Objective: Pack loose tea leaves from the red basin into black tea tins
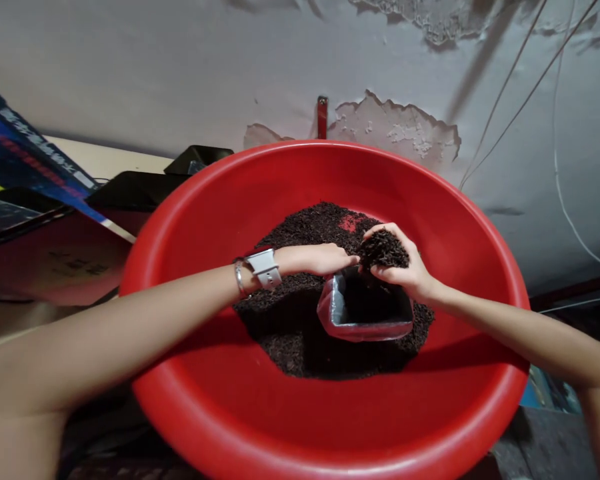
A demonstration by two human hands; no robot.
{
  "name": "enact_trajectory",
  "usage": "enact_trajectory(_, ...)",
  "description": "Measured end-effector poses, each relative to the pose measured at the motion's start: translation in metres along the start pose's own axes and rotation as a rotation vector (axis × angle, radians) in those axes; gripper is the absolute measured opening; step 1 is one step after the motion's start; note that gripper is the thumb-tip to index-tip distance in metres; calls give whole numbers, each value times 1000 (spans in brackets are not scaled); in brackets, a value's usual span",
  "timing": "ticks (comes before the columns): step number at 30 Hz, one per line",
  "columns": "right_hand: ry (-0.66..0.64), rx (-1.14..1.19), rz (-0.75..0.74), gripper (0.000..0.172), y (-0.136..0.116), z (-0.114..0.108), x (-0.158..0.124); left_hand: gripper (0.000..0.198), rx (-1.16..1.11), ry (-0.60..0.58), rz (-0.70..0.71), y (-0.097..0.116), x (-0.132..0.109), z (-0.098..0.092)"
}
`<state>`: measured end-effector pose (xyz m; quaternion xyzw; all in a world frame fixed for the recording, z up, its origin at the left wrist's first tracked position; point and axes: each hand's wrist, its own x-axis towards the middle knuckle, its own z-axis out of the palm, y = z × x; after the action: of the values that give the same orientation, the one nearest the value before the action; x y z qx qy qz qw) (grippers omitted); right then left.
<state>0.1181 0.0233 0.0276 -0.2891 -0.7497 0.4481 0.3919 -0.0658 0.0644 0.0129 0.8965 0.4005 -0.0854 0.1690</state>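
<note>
A large red plastic basin (460, 200) holds a heap of dark, loose tea leaves (300, 227). On the heap stands a clear plastic bag (370, 331), its mouth spread wide in a boxy shape and its inside in shadow. My left hand (320, 259), with a pale watch strap at the wrist, reaches in from the left and grips the bag's far rim, fingers together and partly hidden. Cupped in my right hand (417, 273) is a handful of tea leaves (384, 250), just above the bag's far right side.
Left of the basin are dark trays or boxes (135, 189) and a blue printed box (40, 153). Behind rises a wall (180, 73) with peeling paint. Thin cables (515, 113) hang at the right. A red strip (322, 117) stands behind the basin's far rim.
</note>
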Motion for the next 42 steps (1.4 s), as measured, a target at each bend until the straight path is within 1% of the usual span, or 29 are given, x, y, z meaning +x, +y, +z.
enact_trajectory(3,-75,32,40,42,2,4,1,29,86,1,65,-2,0,2)
enact_trajectory(6,-100,57,71,41,2,6,1,26,92,20,80,-3,0,4)
enact_trajectory(9,-103,73,89,39,2,5,1,28,106,26,91,-2,1,4)
enact_trajectory(14,-108,78,91,39,2,3,1,29,159,-32,79,-1,0,2)
enact_trajectory(19,-90,62,59,37,3,3,1,30,125,-19,96,-2,1,4)
enact_trajectory(22,-83,59,43,35,4,2,0,30,186,-44,85,-3,2,5)
enact_trajectory(24,-90,70,60,35,5,3,0,30,212,-39,95,-4,3,6)
enact_trajectory(29,-111,98,82,36,4,3,0,30,171,9,109,-3,1,4)
enact_trajectory(35,-131,106,88,32,4,3,1,30,132,-57,34,2,0,0)
enact_trajectory(38,-148,110,83,29,3,3,1,29,136,-51,58,0,1,2)
enact_trajectory(42,-161,122,87,27,3,3,1,32,142,-45,42,0,1,3)
